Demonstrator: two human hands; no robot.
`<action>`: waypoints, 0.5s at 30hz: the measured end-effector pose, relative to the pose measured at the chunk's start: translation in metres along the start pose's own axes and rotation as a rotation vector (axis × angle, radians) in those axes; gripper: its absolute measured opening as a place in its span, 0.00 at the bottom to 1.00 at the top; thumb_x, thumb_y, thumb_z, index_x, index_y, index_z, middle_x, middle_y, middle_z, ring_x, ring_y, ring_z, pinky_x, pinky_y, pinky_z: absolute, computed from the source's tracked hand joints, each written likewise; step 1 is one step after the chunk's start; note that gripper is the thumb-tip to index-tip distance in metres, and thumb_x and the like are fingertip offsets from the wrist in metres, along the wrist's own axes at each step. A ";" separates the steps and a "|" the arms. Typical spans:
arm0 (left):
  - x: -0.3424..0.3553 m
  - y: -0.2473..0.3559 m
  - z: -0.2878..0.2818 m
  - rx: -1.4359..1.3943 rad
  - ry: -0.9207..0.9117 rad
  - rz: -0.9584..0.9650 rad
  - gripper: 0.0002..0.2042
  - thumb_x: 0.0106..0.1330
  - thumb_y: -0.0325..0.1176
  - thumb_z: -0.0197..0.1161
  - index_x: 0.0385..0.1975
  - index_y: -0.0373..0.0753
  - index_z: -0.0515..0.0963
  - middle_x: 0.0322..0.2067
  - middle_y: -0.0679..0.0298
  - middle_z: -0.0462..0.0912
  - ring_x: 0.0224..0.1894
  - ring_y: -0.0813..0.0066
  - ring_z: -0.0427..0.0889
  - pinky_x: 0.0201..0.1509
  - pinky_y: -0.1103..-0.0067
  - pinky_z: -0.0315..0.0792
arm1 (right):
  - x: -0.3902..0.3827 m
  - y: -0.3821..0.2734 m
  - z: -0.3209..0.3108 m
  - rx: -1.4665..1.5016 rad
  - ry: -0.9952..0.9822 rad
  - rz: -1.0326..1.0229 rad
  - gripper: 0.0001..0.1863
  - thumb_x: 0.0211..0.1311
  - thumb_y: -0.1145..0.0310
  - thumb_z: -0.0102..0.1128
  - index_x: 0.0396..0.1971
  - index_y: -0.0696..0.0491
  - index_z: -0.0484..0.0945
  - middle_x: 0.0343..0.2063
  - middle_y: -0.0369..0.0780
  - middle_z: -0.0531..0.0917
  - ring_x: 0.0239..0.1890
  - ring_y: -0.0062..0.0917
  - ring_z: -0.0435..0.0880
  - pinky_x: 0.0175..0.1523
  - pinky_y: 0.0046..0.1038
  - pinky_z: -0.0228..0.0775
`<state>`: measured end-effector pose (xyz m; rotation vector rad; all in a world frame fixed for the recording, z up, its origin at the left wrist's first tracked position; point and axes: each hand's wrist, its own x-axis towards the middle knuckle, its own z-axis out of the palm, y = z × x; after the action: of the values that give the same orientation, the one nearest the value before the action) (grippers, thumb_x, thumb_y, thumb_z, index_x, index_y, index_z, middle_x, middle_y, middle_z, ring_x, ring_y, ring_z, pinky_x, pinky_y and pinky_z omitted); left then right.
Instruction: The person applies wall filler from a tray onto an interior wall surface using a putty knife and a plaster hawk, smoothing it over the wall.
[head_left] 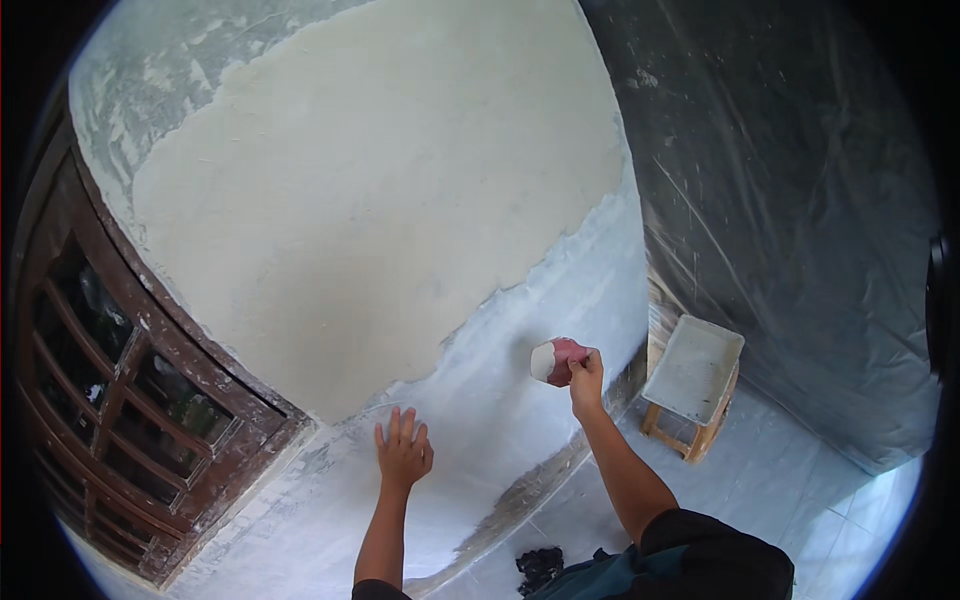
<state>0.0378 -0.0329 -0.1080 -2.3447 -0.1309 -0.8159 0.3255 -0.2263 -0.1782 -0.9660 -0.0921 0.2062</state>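
My right hand (587, 382) is closed around a reddish-pink putty spreader (568, 358) with a pale patch on its left part. The spreader is held at the bluish-white lower part of the wall (500, 400); whether it touches cannot be made out. Left of it, my left hand (404, 452) holds nothing, its fingers spread and pointing up along the wall. Whether that palm rests on the surface is unclear. Above both hands spreads a large cream-coloured layer of putty (400, 180) with a ragged lower edge.
A white tray (676, 409) with whitish material sits on a wooden stool (698, 440) at right. Dark plastic sheeting (780, 200) hangs behind it. A brown wooden window frame (130, 370) borders the wall at left. Something black and crumpled (540, 568) lies on the tiled floor (760, 470).
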 end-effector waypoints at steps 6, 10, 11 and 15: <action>0.042 0.097 0.032 -0.234 -0.079 -0.029 0.17 0.52 0.31 0.57 0.44 0.44 0.72 0.59 0.55 0.64 0.67 0.52 0.57 0.64 0.52 0.48 | 0.014 0.005 -0.064 -0.286 0.112 0.042 0.08 0.61 0.79 0.50 0.40 0.59 0.68 0.36 0.41 0.77 0.38 0.23 0.76 0.45 0.25 0.68; 0.065 0.164 0.048 -0.444 -0.233 -0.028 0.19 0.50 0.30 0.58 0.45 0.43 0.72 0.59 0.56 0.63 0.65 0.54 0.59 0.63 0.56 0.54 | 0.027 0.023 -0.113 -0.240 0.186 0.049 0.11 0.60 0.80 0.51 0.43 0.60 0.68 0.36 0.42 0.78 0.40 0.24 0.78 0.45 0.25 0.69; 0.067 0.179 0.052 -0.508 -0.312 -0.028 0.19 0.50 0.30 0.59 0.46 0.43 0.72 0.59 0.56 0.63 0.64 0.54 0.59 0.62 0.57 0.55 | 0.028 0.023 -0.124 -0.251 0.189 0.068 0.11 0.60 0.80 0.51 0.43 0.60 0.68 0.36 0.42 0.78 0.40 0.24 0.78 0.45 0.25 0.69; 0.063 0.242 0.067 -0.674 -0.381 -0.120 0.21 0.48 0.28 0.58 0.46 0.44 0.72 0.60 0.57 0.63 0.62 0.55 0.62 0.59 0.58 0.59 | 0.039 0.030 -0.175 -0.333 0.168 0.246 0.14 0.56 0.81 0.52 0.44 0.61 0.70 0.35 0.41 0.79 0.40 0.22 0.78 0.45 0.24 0.69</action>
<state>0.1934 -0.1900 -0.2422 -3.1438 -0.1780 -0.4987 0.3895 -0.3428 -0.3030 -1.3236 0.1521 0.3424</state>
